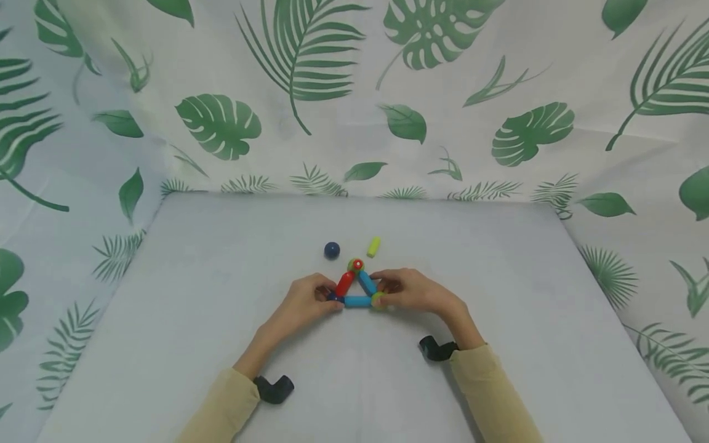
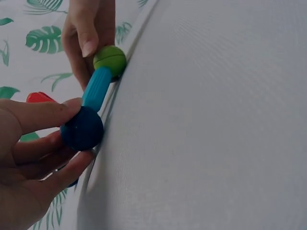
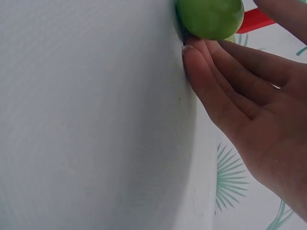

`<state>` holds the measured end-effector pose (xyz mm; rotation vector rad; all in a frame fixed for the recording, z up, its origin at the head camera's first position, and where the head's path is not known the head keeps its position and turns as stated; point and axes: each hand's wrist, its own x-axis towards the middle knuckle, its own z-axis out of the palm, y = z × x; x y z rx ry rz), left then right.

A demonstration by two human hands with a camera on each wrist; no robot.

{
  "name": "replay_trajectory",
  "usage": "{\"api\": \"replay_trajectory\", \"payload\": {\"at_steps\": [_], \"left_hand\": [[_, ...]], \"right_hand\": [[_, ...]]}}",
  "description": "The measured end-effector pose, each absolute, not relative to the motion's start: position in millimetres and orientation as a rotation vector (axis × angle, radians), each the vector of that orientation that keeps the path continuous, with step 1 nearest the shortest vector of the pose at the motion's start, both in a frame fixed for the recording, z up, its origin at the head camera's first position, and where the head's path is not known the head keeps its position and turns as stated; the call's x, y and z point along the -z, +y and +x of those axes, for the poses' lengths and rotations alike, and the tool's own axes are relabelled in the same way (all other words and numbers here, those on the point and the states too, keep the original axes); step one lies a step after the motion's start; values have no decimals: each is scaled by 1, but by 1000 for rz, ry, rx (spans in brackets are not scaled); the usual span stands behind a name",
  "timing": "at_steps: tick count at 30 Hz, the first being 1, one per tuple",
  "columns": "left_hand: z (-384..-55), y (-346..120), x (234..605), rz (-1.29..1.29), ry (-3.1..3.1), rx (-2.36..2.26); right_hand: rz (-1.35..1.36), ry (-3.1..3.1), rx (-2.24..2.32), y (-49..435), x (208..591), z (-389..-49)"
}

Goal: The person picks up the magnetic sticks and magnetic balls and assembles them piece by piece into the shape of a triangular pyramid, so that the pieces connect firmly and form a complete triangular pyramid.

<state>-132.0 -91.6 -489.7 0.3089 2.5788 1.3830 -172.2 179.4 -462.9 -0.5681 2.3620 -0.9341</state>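
The triangle (image 1: 357,301) sits between your left hand (image 1: 303,300), pinching its blue ball (image 2: 82,129) at eight o'clock, and your right hand (image 1: 414,289), gripping its green ball (image 2: 110,59) at four, presumably to steady both corners; a yellow stick (image 1: 373,247) lies loose at one o'clock.

Red-blue rod triangle (image 1: 358,301), ball corners (image 2: 82,128)

The light is soft and a bit dim, so the white table (image 1: 354,375) looks grey. It is hard to tell where the light comes from. A faint shadow lies beside the right sleeve (image 1: 490,387). The green ball (image 3: 211,18) has a soft shine. Both wrist pictures look darker and a little fuzzy, and the right one shows a wide, smooth shadow on the table.
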Motion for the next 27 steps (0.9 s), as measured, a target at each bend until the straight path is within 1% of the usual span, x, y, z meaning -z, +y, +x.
{"api": "replay_trajectory", "payload": {"at_steps": [5,11,17,22,27], "left_hand": [[-137,-93,487,337,2603,-1392],[-134,-91,492,370,2609,-1366],[-133,-90,490,427,2648,-1373],[-133,-90,491,432,2643,-1369],[-130,-91,493,393,2617,-1372]], "right_hand": [[-594,2378,963,179,457,-180],[-640,2524,925,182,455,-190],[-800,2709,972,181,455,-214],[-956,2753,801,175,461,-235],[-996,2713,643,167,467,-245]]}}
